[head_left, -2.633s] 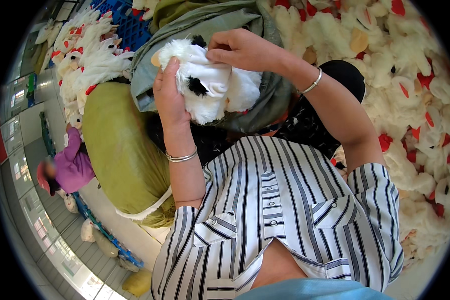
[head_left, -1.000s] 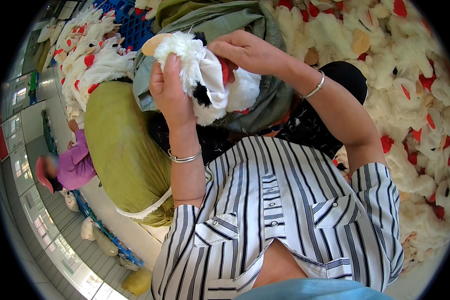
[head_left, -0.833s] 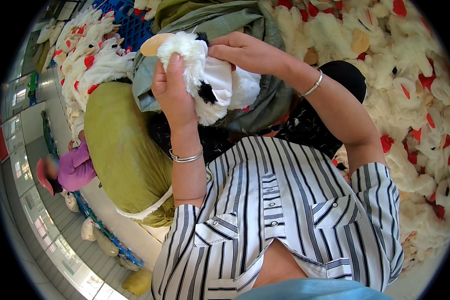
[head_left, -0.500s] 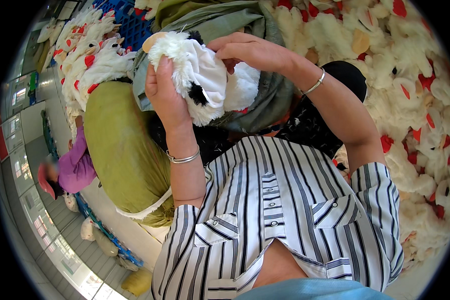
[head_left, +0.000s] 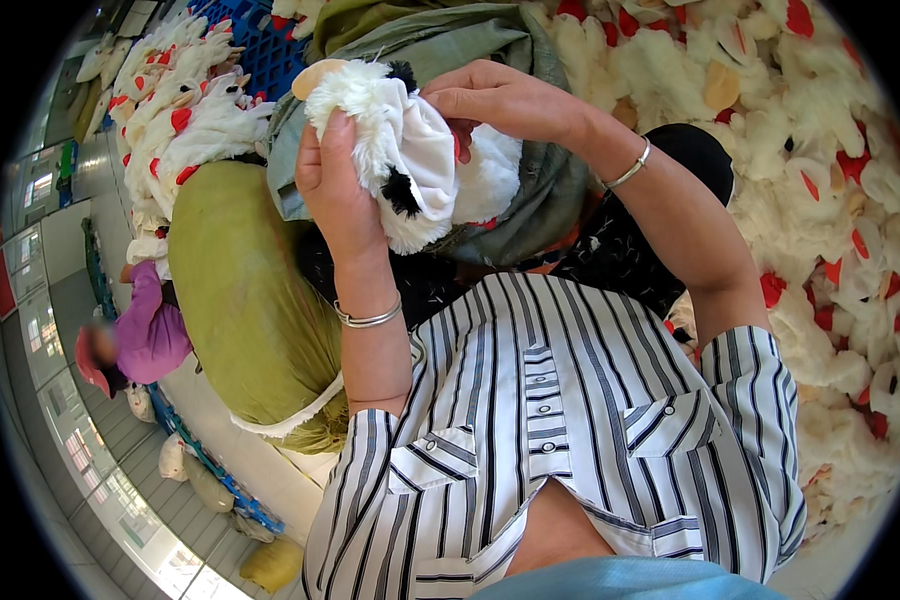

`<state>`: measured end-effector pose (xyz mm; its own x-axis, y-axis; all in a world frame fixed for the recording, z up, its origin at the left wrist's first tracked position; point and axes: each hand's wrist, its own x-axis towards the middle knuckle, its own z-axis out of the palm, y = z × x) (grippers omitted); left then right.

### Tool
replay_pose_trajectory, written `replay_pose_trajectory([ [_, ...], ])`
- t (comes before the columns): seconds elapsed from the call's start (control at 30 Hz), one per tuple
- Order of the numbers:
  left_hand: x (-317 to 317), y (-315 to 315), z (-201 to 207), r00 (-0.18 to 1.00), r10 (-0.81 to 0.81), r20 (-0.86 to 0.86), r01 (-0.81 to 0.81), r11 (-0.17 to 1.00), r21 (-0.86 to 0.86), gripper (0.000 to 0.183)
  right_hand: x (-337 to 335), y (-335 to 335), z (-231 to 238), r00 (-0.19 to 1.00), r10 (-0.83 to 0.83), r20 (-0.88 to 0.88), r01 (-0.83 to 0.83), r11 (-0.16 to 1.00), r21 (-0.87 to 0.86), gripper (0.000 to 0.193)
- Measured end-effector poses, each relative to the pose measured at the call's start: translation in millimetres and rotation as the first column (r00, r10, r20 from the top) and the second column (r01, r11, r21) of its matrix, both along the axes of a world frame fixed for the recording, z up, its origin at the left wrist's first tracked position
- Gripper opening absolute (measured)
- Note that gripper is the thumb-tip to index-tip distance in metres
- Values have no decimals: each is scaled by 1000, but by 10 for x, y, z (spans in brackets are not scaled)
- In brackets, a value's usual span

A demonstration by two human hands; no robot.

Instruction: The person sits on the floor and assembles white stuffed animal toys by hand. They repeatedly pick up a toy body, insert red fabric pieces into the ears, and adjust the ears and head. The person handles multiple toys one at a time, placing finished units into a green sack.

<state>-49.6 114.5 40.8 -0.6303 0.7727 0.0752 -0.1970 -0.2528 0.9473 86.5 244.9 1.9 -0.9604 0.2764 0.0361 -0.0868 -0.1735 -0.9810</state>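
Note:
Between my hands, above my lap, is an unstuffed plush toy skin (head_left: 425, 140) of white fur with black tufts, a smooth pale fabric face and a beige tip. My left hand (head_left: 338, 190) is closed on its left edge, thumb up against the fur. My right hand (head_left: 495, 100) pinches its upper right side, with a bit of red showing under the fingers. More white fur hangs below the right fingers, over a grey-green sack (head_left: 530, 190). The fingertips of my left hand are partly hidden behind the toy skin.
A full olive sack (head_left: 240, 300) stands at my left. White plush skins with red parts (head_left: 810, 200) lie in a large heap on the right, and another pile (head_left: 195, 115) lies at the far left by a blue plastic crate (head_left: 260, 45). A person in purple (head_left: 152, 325) bends beyond the olive sack.
The toy skin has tilted slightly to the right in my hands, and more red shows under my right fingers. At the left, the person in purple has shifted an arm.

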Motion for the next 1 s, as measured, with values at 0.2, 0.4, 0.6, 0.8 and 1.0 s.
replay_pose_trajectory([
  [0.2, 47, 4, 37, 1000, 20, -4, -20, 1000, -19, 24, -11, -56, 29, 1000, -24, 0, 24, 999, 28, 28],
  [0.4, 33, 5, 1, 1000, -30, -1, 30, 999, -13, 23, -14, -92, -29, 984, 171, 54, -174, 982, 70, 26],
  [0.6, -161, 90, -314, 998, -45, -37, 43, 998, -50, 24, 61, -46, 77, 998, -35, -58, 40, 994, 104, 24],
  [0.8, -384, 169, -773, 856, -329, -400, 201, 923, -329, 30, 262, 365, 313, 868, -496, -27, 488, 862, -136, 29],
  [1.0, -90, 19, -392, 761, -589, -273, 364, 735, -572, 53, 259, 388, 274, 795, -603, -68, 594, 796, -115, 26],
])
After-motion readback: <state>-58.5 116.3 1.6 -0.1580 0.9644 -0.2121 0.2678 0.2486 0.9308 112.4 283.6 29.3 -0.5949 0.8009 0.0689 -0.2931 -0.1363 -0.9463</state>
